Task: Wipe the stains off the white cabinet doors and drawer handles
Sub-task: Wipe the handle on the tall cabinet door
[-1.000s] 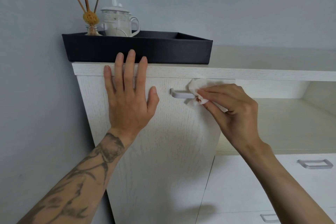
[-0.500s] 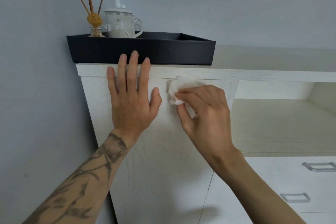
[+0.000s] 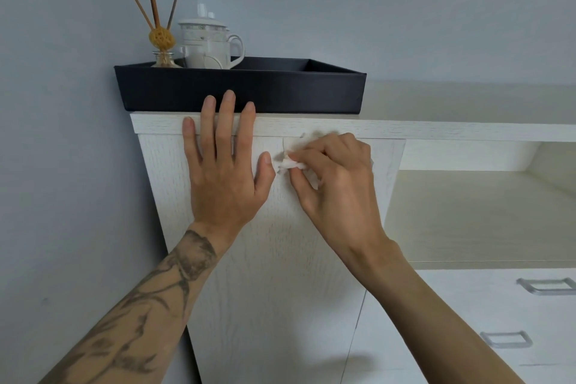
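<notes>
White wipe (image 3: 292, 164) is pinched in the right hand (image 3: 338, 187) and pressed near the top edge of the cabinet door (image 3: 271, 274). The door pull is hidden under that hand, so I can't see it. Left hand (image 3: 224, 178) lies flat with fingers straight, bracing the door's upper left below the black tray (image 3: 280, 93). I'd judge it's early in the task: the lower door and both drawer handles (image 3: 545, 291) at lower right are yet to do.

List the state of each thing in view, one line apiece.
Cabinet door, shut.
Left hand, flat, fingers straight, pressing the door.
Right hand, pinching the wipe against the door's top.
Wipe, crumpled.
Mug, upright, lid on, in the black tray.
Reed diffuser, upright in the tray.
Drawers, shut.
</notes>
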Demonstrator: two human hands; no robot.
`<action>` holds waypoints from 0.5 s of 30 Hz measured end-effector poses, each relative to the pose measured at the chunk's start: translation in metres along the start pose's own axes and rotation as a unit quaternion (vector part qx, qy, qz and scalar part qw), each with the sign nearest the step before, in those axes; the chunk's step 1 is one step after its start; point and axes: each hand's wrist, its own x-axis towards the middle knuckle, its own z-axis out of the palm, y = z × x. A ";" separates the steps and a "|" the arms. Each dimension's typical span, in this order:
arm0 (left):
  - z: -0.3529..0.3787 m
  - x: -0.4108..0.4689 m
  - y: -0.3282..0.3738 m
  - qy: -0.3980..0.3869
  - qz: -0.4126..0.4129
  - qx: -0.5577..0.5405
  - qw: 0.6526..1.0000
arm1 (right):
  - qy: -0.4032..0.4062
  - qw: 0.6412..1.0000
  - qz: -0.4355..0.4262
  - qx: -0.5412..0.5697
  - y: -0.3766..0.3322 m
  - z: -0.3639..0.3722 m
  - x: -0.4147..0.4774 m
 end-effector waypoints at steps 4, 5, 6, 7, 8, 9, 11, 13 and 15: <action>0.001 0.000 0.000 -0.001 -0.003 0.002 1.000 | 0.001 0.999 -0.045 0.019 0.017 -0.014 -0.010; 0.001 0.000 0.000 -0.002 -0.003 0.002 1.000 | -0.003 0.998 -0.055 0.017 0.019 -0.016 -0.010; 0.001 0.000 0.000 -0.002 -0.003 0.001 1.000 | -0.004 0.998 -0.063 0.014 0.021 -0.017 -0.010; 0.001 -0.001 0.000 -0.001 -0.003 0.000 1.000 | 0.000 0.998 -0.069 0.012 0.024 -0.019 -0.010; 0.001 0.000 0.000 0.000 -0.002 -0.002 1.000 | 0.007 0.997 -0.070 0.010 0.027 -0.022 -0.012; 0.001 0.000 0.000 0.001 -0.002 -0.003 1.000 | 0.015 0.998 -0.068 0.008 0.032 -0.026 -0.014; 0.001 0.000 0.001 0.001 -0.003 -0.003 1.000 | 0.027 0.998 -0.057 0.003 0.046 -0.035 -0.020; 0.001 0.000 0.001 -0.001 -0.005 -0.002 1.000 | 0.034 0.998 -0.044 -0.003 0.061 -0.044 -0.024; 0.001 0.000 0.000 -0.002 -0.007 -0.002 1.000 | 0.039 0.999 -0.030 -0.006 0.071 -0.052 -0.029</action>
